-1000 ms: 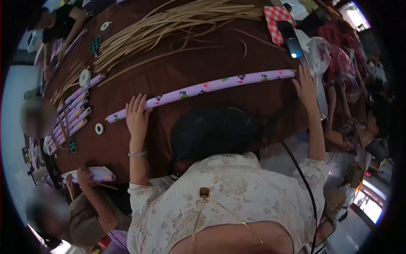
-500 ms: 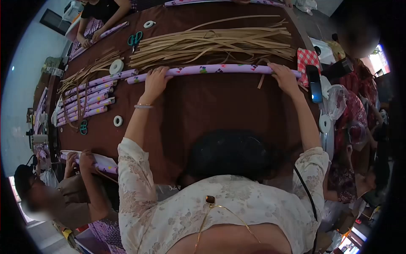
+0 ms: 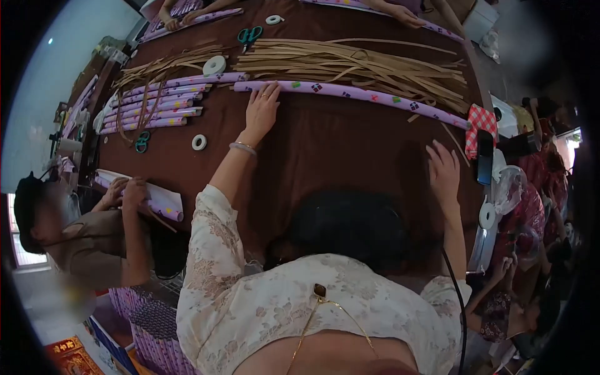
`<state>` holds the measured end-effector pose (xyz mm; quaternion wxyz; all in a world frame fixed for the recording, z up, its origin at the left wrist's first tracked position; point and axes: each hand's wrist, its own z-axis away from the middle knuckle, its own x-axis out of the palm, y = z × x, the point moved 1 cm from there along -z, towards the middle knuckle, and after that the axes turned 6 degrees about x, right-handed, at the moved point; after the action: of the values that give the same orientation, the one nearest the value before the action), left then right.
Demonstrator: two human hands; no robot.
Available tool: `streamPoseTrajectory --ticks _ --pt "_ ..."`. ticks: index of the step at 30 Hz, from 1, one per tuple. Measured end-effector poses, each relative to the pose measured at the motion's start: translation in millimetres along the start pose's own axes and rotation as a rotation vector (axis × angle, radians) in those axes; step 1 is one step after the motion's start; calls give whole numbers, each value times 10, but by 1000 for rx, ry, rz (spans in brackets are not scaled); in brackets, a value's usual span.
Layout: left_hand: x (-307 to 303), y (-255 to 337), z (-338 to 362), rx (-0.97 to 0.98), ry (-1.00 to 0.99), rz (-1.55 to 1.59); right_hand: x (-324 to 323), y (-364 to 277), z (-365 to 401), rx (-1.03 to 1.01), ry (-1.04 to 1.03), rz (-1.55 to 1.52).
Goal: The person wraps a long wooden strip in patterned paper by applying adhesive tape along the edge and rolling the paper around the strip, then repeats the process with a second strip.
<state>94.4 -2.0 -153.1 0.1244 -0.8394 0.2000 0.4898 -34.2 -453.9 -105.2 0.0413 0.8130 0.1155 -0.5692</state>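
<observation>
A long patterned purple paper roll [image 3: 375, 97] lies across the brown-covered table, just in front of a bundle of flat tan strips. My left hand [image 3: 262, 107] rests on the roll near its left end, fingers stretched out over the top and not wrapped round it. Away from the roll, my right hand [image 3: 444, 167] hovers at the right side of the table with its fingers apart and nothing in them. A phone [image 3: 484, 156] and a red-checked cloth [image 3: 481, 119] lie nearest to it.
Beyond the roll spread the tan strips [image 3: 350, 59], with teal-handled scissors [image 3: 250, 36] and a white tape roll [image 3: 214, 65]. Several finished purple rolls [image 3: 156, 107] lie at left. Co-workers' hands [image 3: 125, 190] handle purple paper at the left; others work at the far edge.
My right hand has let go of the roll's right end and drawn back toward me, fingers spread. My left hand stays on the roll. The whole view has shifted.
</observation>
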Motion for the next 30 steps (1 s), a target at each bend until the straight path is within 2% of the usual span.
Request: streamPoseTrajectory --ticks 2,5,9,11,12,13,14,15,17,19,21,23,24,26,27,28,29,30 --pt "30 -14 15 1 -29 -73 -40 -119 262 -37 -20 -41" --pt "94 -33 -81 19 -5 -93 -195 -371 523 12 -72 -105" --pt "-11 33 -26 -127 -81 8 -325 -412 881 17 -78 -182" --pt "-28 14 142 -200 -89 37 -325 -405 988 103 -152 -360" --pt "-111 91 249 -227 -85 37 -321 -411 1035 165 -207 -550" --pt "-304 159 396 -189 -57 76 -393 -523 1071 126 -222 -551" --pt "-535 181 588 -165 -22 99 -498 -660 1100 196 -95 -793" --pt "-749 277 781 -135 108 117 -599 -768 1144 263 17 -1045" --pt "-1352 642 1215 -185 191 85 -731 -914 1187 95 -28 -1095" --pt "-1688 909 1808 -288 337 -2 -823 -1105 1237 -112 -54 -818" --pt "-1858 1207 2544 -530 491 -92 -772 -1274 1248 -268 -115 -441" --pt "-1802 1603 3384 -923 493 -158 -525 -1332 1248 -318 -82 -363" --pt "-1758 1866 3917 -1174 435 -68 -582 -1429 1217 -302 -87 -452" --pt "-1566 2488 4807 -1558 376 -258 -452 -1554 1217 -241 -73 -748" --pt "-1504 2768 5197 -1807 407 -248 -503 -1661 1153 -350 -18 -510" --pt "-1571 2989 5433 -1881 413 -302 -497 -1752 1119 -383 -80 -322" --pt "-1619 3207 5629 -2077 409 -349 -450 -1799 1093 -414 -123 -122" --pt "-1653 3400 5840 -2263 408 -384 -391 -1860 1069 -554 26 -90"
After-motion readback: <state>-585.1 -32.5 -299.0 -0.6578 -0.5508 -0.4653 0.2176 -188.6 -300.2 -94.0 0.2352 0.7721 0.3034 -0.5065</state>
